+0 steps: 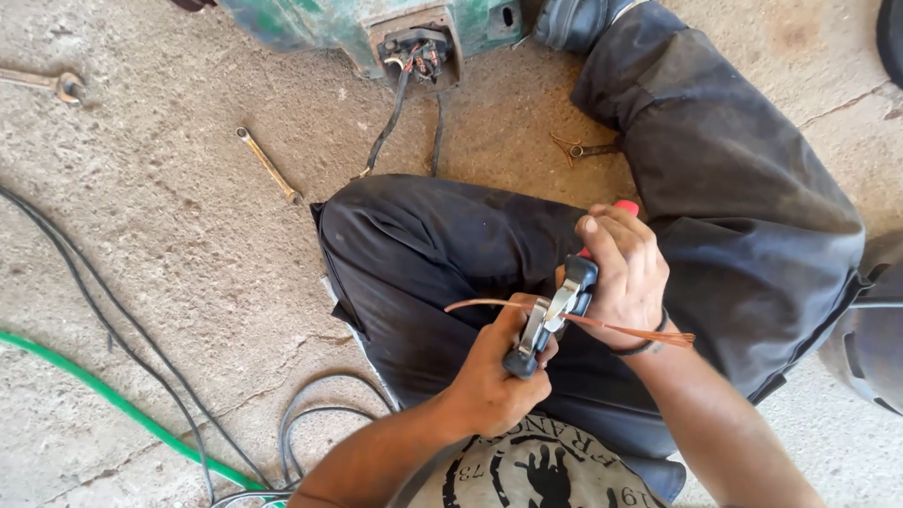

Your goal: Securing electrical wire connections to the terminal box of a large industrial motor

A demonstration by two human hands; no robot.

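I sit on a concrete floor with my legs in dark trousers. My right hand grips a pair of pliers with one black and one red handle, its metal jaws pointing down to the left. A bundle of bare copper wire runs through the jaws, from left of my hands to right under my right wrist. My left hand is closed around the dark cable end just below the jaws, thumb against the metal.
A green machine with an open terminal box and dangling black leads stands ahead. A spanner, a second wrench and small pliers lie on the floor. Black cables and a green hose cross the left.
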